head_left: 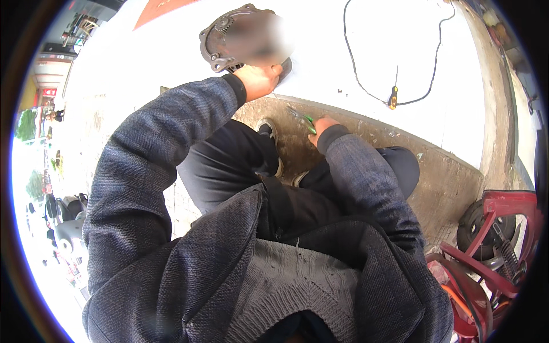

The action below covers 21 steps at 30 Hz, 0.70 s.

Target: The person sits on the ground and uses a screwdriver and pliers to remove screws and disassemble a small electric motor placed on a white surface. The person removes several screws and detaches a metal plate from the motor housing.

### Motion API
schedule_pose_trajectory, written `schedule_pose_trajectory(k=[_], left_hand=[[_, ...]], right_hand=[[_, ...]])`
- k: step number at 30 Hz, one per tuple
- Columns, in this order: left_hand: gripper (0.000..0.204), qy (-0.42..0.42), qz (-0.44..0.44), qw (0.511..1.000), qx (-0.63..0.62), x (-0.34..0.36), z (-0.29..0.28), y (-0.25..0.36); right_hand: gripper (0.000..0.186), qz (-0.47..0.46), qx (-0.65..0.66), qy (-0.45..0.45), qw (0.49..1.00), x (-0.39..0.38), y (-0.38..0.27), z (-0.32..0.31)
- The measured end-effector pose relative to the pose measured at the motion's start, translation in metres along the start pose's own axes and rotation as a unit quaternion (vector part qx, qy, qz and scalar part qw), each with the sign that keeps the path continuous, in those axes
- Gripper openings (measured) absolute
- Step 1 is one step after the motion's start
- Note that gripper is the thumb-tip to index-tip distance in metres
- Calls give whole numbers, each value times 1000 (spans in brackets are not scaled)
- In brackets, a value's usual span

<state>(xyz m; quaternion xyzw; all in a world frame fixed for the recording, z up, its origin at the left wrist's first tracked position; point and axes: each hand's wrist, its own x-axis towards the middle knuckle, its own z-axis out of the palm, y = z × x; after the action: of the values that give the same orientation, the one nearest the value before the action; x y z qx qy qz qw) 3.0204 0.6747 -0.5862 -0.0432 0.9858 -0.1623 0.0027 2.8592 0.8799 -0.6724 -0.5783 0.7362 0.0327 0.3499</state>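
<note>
A dark, round metal housing [213, 43] with bolt lugs on its flange and a small gear inside lies near the far edge of the view. A blurred patch hides much of its right part. My left hand [258, 81] is closed at its near rim, fingers curled against it and partly hidden. Lower and to the right, my right hand [323, 128] grips green-handled pliers [306, 119], their jaws pointing up and left, apart from the housing.
A yellow-and-black screwdriver [393, 98] lies by a black cable loop [355, 77] on the white surface [320, 51]. Red metal frames [486, 263] and a wheel [477, 231] stand at lower right. A reddish sheet [160, 10] is at the far left.
</note>
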Motion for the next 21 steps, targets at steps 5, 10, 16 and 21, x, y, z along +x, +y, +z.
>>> schedule_pose_trajectory(k=[5, 10, 16, 21], left_hand=[[16, 20, 63, 997, 28, -8, -2, -6], [15, 20, 114, 987, 114, -6, 0, -5], [19, -70, 113, 989, 58, 0, -8, -10], [21, -79, 120, 988, 62, -2, -11, -11]], right_hand=[[32, 4, 16, -12, 1000, 6, -1, -1], [31, -5, 6, -24, 1000, 12, 1, 2], [33, 12, -10, -76, 997, 14, 1, -2], [33, 31, -21, -112, 993, 15, -3, -6]])
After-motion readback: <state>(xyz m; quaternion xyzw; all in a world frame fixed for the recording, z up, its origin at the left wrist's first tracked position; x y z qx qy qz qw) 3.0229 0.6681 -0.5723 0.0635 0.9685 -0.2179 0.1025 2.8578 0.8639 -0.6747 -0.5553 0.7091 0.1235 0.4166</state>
